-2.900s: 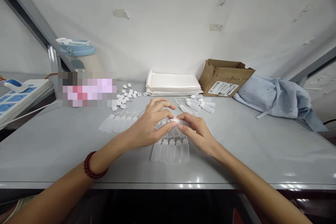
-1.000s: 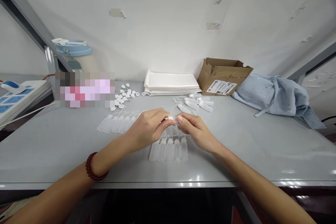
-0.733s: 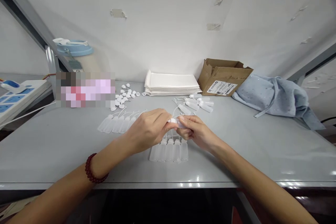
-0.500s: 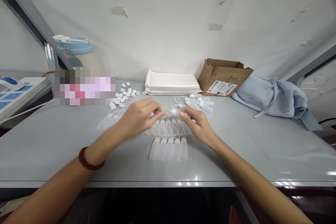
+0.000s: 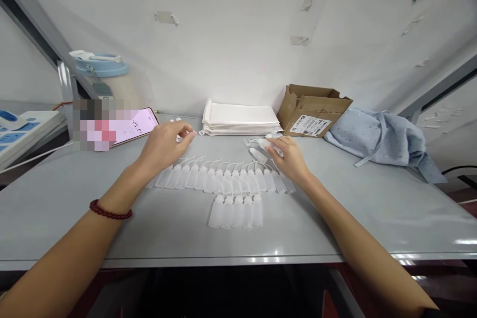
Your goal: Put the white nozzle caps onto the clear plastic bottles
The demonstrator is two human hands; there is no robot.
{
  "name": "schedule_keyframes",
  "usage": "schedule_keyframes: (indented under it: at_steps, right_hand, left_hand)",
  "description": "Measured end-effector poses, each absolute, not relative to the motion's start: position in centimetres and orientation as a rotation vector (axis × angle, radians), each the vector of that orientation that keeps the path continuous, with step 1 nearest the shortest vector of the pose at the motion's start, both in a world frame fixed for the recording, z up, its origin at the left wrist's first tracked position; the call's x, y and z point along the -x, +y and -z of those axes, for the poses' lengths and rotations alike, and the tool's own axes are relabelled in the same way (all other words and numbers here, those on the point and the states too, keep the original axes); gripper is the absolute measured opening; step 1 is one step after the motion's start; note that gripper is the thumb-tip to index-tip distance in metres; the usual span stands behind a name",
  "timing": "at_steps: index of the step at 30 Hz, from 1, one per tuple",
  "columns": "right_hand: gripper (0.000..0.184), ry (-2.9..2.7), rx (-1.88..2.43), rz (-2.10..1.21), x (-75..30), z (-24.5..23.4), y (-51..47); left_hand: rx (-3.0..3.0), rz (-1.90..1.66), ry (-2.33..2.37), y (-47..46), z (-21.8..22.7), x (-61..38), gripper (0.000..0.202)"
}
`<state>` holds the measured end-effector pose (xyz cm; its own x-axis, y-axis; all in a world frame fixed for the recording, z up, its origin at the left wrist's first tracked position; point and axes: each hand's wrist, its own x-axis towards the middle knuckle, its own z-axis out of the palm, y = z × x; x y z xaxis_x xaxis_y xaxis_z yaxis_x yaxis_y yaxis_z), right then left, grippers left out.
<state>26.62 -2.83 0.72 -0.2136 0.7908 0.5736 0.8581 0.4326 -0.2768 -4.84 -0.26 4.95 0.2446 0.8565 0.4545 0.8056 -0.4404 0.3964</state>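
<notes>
My left hand [image 5: 166, 143] hovers over the small white caps [image 5: 178, 120] at the back left, its thumb and fingers nearly together. Whether a cap is in that pinch is too small to tell. At the back right, my right hand [image 5: 287, 154] has its fingers closed on a small translucent squeeze bottle [image 5: 265, 143] in a loose group with thin tubes; the hand partly hides it. A long row of similar bottles [image 5: 203, 179] with curved tubes lies between the hands, and a shorter row [image 5: 236, 211] lies nearer me.
A stack of white trays or sheets [image 5: 240, 119] stands against the wall, beside an open cardboard box [image 5: 316, 112]. Blue cloth [image 5: 376, 136] lies at right. At left are a phone [image 5: 136, 126], a blue-lidded jug [image 5: 100, 67] and a power strip [image 5: 30, 131].
My hands have parted from a white-capped piece held between them above the rows. The left moved left to the caps, the right moved to the loose bottles at the back.
</notes>
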Motion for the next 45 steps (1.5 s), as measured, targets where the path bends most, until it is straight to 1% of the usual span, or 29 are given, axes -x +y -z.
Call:
schedule_keyframes:
  at_steps: [2, 4, 6, 9, 11, 17, 20, 24, 28, 31, 34, 40, 45]
  right_hand:
    - [0.027, -2.042, 1.32, 0.14, -25.8, -1.3, -3.5]
    - [0.025, -2.059, 1.242, 0.138, -24.8, -1.8, -4.4]
    - [0.024, -2.07, 1.125, 0.137, -23.9, -2.3, -5.1]
    - [0.024, -2.077, 0.97, 0.144, -23.0, -2.7, -5.9]
    - [0.025, -2.08, 0.939, 0.141, -22.7, -2.8, -6.2]
    - [0.024, -2.103, 0.842, 0.113, -22.2, -3.1, -6.7]
    - [0.022, -2.079, 0.821, 0.158, -21.9, -3.3, -7.0]
    - [0.023, -2.039, 0.873, 0.179, -22.0, -3.4, -6.9]
    - [0.017, -2.032, 0.957, 0.09, -23.6, -3.1, -5.7]
    - [0.017, -1.926, 1.192, 0.067, -25.9, -2.7, -4.3]
    - [0.022, -1.832, 1.376, 0.065, -27.6, -2.0, -3.1]
    - [0.025, -1.93, 1.427, 0.061, -28.0, -0.9, -1.9]
    - [0.025, -1.909, 1.426, 0.117, -28.5, -1.8, -2.1]
  left_hand:
    - [-2.349, -1.0, 1.443, -1.4, -5.1, 3.4, 0.026]
    - [-2.325, -0.944, 1.254, -2.8, -5.0, 1.5, 0.031]
    - [-2.334, -0.925, 1.165, -4.1, -4.8, -0.1, 0.034]
    - [-2.369, -0.844, 1.122, -5.2, -4.3, -1.4, 0.033]
    - [-2.329, -0.809, 1.115, -5.4, -4.4, -1.4, 0.032]
    - [-1.947, -0.965, 1.095, -5.0, -5.8, -0.5, 0.028]
    - [-1.894, -0.971, 1.104, -5.0, -6.0, -0.5, 0.029]
    - [-1.936, -0.981, 1.113, -4.9, -6.1, -0.6, 0.027]
    - [-1.912, -0.915, 1.175, -4.0, -6.4, 0.2, 0.019]
    - [-1.752, -0.925, 1.369, -2.8, -6.8, 1.8, 0.017]
    - [-1.657, -0.997, 1.591, -1.9, -7.5, 3.6, 0.015]
    - [-1.576, -1.033, 1.658, -1.2, -8.1, 5.4, 0.017]
    - [-1.608, -1.035, 1.669, -1.0, -7.8, 5.7, 0.02]
